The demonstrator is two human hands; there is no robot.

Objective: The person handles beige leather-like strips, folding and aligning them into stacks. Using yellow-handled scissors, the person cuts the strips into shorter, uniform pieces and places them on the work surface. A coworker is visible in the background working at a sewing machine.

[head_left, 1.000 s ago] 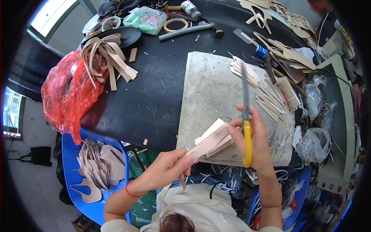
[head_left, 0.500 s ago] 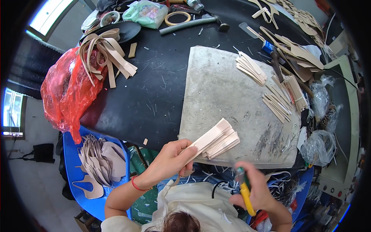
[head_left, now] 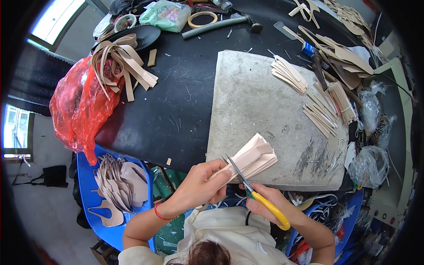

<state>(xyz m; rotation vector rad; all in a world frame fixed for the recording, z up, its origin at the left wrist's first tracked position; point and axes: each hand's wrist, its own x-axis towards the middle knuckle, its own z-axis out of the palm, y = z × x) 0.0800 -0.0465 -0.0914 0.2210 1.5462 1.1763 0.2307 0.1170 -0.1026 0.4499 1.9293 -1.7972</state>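
Note:
My left hand is closed around one end of a bundle of flat beige strips, which look like leather. The free ends fan out over the near edge of a pale, stained board. In my right hand is a pair of scissors with yellow handles. Its blades point up and left, lying over the strips just beyond my left fingers. Whether the blades have a strip between them I cannot tell.
More strips lie in piles on the board's right side, near a tied bundle. A hammer and tape roll sit at the back. Left are a red plastic bag and a blue bin holding cut pieces.
My right hand has brought the scissors up and left, from beside my body to the strips. The strips in my left hand have shifted slightly and spread differently.

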